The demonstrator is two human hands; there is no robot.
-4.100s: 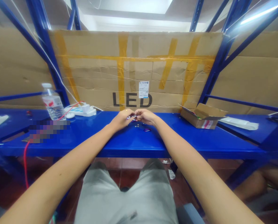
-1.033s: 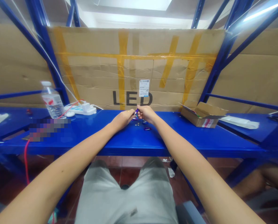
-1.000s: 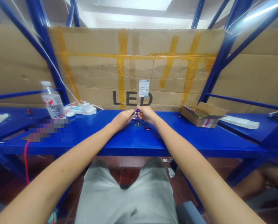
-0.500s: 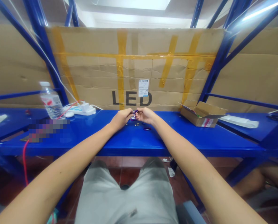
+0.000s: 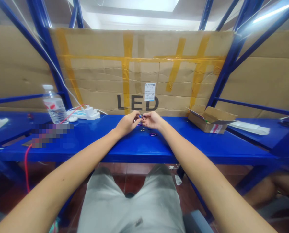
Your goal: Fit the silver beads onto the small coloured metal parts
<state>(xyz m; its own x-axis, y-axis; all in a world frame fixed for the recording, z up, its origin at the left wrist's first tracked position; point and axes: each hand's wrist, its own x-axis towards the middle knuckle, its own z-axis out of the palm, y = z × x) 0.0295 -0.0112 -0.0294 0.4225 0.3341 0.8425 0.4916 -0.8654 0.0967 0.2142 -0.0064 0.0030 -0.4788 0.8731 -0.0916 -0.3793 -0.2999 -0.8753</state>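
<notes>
My left hand and my right hand are close together above the blue table, near its back. Between their fingertips is a small dark, shiny piece, too small to name. The right fingers are pinched at it. On the left, thumb and forefinger stand a little apart around its other side; whether they grip it is hard to see. Below the hands lie a few tiny round metallic bits. A small dark purple, glossy oval piece rests on the table by my right wrist. Other purple bits are partly hidden under the fingers.
An open cardboard box stands to the right on the blue table. At the left are a water bottle, a white power strip and a red cable. A large cardboard sheet closes off the back. Another person's limb shows at lower right.
My left thumb and forefinger have parted slightly, and the small piece between the hands shows more. The right hand has barely moved. The whole view has shifted a little.
</notes>
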